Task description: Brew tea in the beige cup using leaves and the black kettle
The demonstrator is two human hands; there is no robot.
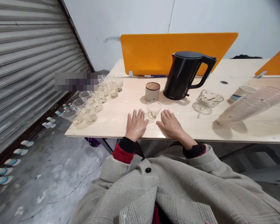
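My left hand (136, 125) lies flat on the pale wooden table (112, 119), palm down with fingers stretched out. Palm down as well, my right hand (170, 123) rests near the table's front edge and holds nothing. Between and slightly beyond them stands a clear plastic cup (153, 109) with dark bits, perhaps tea leaves, at its bottom. Just behind that cup is a small light canister (152, 92) with a wooden lid. A black electric kettle (183, 76) stands upright behind my right hand, its handle to the right.
Several clear cups (91, 113) with dark bits crowd the table's left end. To the right are a glass bowl (209, 99), a leaning stack of plastic cups (252, 107) and a paper cup (244, 91). An orange divider (149, 54) rises at the back. Paper cups (3, 171) line the floor.
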